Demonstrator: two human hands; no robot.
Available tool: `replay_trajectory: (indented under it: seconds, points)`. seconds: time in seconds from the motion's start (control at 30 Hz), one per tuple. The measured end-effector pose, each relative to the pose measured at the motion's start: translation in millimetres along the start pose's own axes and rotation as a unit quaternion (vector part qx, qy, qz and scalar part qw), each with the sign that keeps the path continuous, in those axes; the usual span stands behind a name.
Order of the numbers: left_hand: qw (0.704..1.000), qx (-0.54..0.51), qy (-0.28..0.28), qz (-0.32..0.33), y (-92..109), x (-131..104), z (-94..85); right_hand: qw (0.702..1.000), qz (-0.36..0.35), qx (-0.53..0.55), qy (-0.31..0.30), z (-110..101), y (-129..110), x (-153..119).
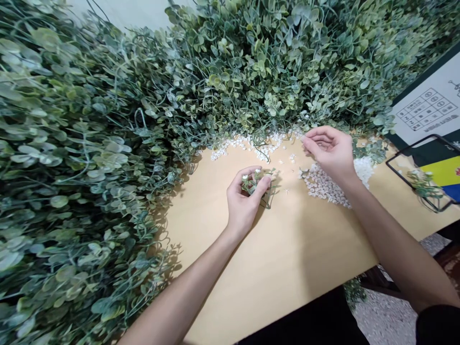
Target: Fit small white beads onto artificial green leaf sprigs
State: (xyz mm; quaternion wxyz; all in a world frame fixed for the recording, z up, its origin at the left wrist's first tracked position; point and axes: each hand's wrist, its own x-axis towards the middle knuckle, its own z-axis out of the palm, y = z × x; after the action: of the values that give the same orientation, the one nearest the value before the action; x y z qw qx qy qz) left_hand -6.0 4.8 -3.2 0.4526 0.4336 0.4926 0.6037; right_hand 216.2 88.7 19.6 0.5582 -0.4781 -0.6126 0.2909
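My left hand (241, 203) is closed around a small green artificial plant sprig (272, 188), which has white blossoms at its tips. My right hand (332, 151) hovers to the right, above a pile of small white flower pieces (321, 184). Its thumb and fingertips are pinched together, and whatever sits between them is too small to make out. Between the two hands a few loose white star-shaped bits (286, 191) lie on the tabletop.
Heaped artificial greenery (230, 76) lines the back and left of the wooden table (266, 268). More white pieces (237, 142) lie at its foot. On the right stand a black wire frame (395, 167), a loose sprig (424, 184) and a printed board (424, 112).
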Motion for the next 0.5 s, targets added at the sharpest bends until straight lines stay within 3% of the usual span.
replay_trajectory:
  seconds: [0.07, 0.2, 0.3, 0.5]
  points:
    - [1.000, 0.012, -0.014, -0.008, 2.2, -0.2, 0.3, 0.987, -0.062, -0.147, 0.006, -10.1, 15.1, 6.8]
    - [0.999, 0.034, -0.030, -0.017, 4.4, -0.4, 0.3, 0.922, -0.132, -0.355, -0.083, -19.8, 34.4, 12.0]
    - [0.999, 0.027, -0.029, -0.023, 2.2, -0.3, 0.1, 0.896, -0.122, -0.408, -0.123, -19.9, 38.2, 12.2]
    - [0.997, -0.044, -0.053, -0.032, 0.0, -1.3, 2.1, 0.891, -0.115, -0.416, -0.142, -21.0, 39.1, 13.6]
